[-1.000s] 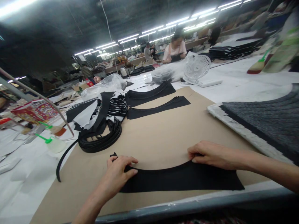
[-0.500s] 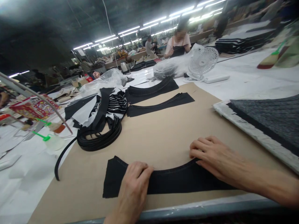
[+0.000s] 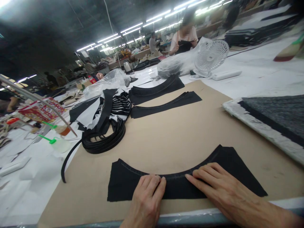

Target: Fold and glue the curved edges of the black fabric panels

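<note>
A curved black fabric piece [image 3: 123, 186] lies on the tan board sheet [image 3: 163, 136] near the table's front edge, with a narrow band along its concave upper edge. My left hand [image 3: 148, 194] is closed at the middle of that curve, fingers bent and thumb against them on the cloth. To its right, my right hand [image 3: 219, 186] rests on the same piece, fingers stretched along the band. A short stretch of cloth shows between the hands. Behind them lie two similar black pieces [image 3: 166, 104] and a coil of narrow black strip [image 3: 104, 144].
At right, a grey textile panel [image 3: 280, 115] sits on a white-edged board [image 3: 251, 122]. A white fan [image 3: 211, 57] stands behind. Green-tipped bottles [image 3: 58, 144] and a metal rod [image 3: 47, 104] are at left. Another person [image 3: 184, 39] works across the table.
My right hand has moved left and nearer along the fabric, uncovering its right end. My left hand has shifted slightly right along the curve. The whole view has tilted a little.
</note>
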Demonstrator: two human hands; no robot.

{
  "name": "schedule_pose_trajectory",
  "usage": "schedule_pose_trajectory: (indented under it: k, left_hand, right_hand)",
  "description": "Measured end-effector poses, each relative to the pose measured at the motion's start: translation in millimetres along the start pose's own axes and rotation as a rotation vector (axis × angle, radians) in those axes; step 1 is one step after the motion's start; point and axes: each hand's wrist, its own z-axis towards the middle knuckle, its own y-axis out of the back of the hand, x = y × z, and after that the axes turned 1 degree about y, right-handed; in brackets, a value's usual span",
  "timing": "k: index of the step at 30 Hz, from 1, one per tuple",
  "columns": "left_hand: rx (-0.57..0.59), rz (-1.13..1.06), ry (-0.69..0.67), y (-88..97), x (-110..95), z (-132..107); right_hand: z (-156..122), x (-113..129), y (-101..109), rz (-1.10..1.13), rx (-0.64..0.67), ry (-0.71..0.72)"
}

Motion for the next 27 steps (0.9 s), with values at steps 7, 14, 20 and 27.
schedule_pose_trajectory:
  k: [7, 14, 20, 27]
  left_hand:
    - [0.005, 0.018, -0.003, 7.8, -1.8, -4.2]
    - [-0.053, 0.055, 0.048, 7.3, -3.4, -15.2]
    - [-0.063, -0.060, 0.166, -2.3, -3.6, -25.6]
    - [0.135, -0.065, 0.269, 4.5, 0.0, -17.0]
  right_hand:
    - [-6.8, -0.6, -8.5, -0.061, -0.036, 0.001]
    - [-17.1, -5.5, -18.3, -0.095, -0.012, 0.014]
    - [-26.1, -12.8, -25.6, -0.073, 0.026, 0.040]
    - [-31.2, -13.8, -29.3, -0.082, 0.051, 0.029]
